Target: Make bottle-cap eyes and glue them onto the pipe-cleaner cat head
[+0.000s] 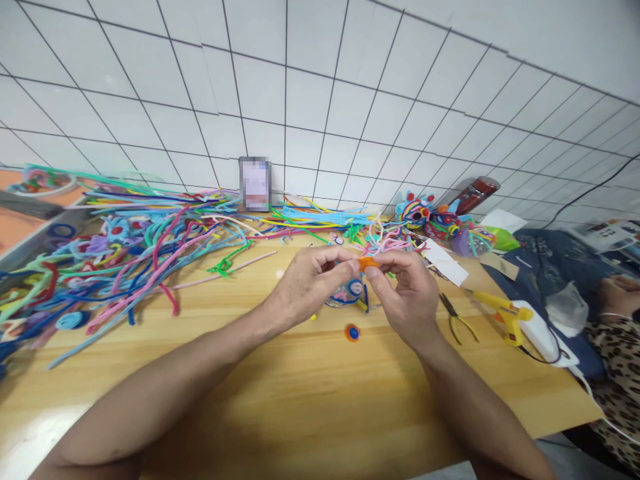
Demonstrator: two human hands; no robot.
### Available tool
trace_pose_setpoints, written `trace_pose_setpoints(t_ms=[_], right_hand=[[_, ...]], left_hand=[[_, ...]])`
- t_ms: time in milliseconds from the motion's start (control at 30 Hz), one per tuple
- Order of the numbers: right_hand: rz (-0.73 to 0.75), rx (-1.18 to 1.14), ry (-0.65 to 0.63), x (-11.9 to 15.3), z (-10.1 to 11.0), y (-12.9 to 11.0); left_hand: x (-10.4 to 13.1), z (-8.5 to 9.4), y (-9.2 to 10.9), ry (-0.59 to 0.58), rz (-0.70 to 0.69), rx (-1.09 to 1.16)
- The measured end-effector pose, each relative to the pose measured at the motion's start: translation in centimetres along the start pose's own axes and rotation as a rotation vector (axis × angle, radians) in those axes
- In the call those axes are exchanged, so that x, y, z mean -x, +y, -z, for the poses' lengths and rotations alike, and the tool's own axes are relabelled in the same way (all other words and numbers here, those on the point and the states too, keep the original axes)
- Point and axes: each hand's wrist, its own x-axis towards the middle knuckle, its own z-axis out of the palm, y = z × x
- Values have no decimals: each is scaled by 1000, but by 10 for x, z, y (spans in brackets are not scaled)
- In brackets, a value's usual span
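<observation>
My left hand [315, 283] and my right hand [407, 293] meet above the middle of the wooden table. Between their thumbs and fingers they pinch a small orange pipe cleaner piece [369, 263], partly covered by the fingertips. Below it on the tabletop lies a coiled disc [353, 333], orange outside with a blue centre. Just behind my hands sits a clear round piece with blue and pink coils [345, 293], partly hidden by them. Pliers with yellow handles [457, 320] lie to the right of my right hand.
Loose pipe cleaners [165, 250] heap up on the left and along the tiled wall. A phone [255, 185] leans there. Finished coloured figures [417, 210] stand back right. A yellow glue gun [513, 317] rests at right, near another person's leopard-print sleeve [617, 360].
</observation>
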Motion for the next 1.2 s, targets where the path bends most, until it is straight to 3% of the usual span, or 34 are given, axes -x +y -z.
trace_pose_setpoints(t_ms=[1200], right_hand=[[2, -45, 99, 10, -7, 3]], left_hand=[[7, -10, 0, 48, -13, 2]])
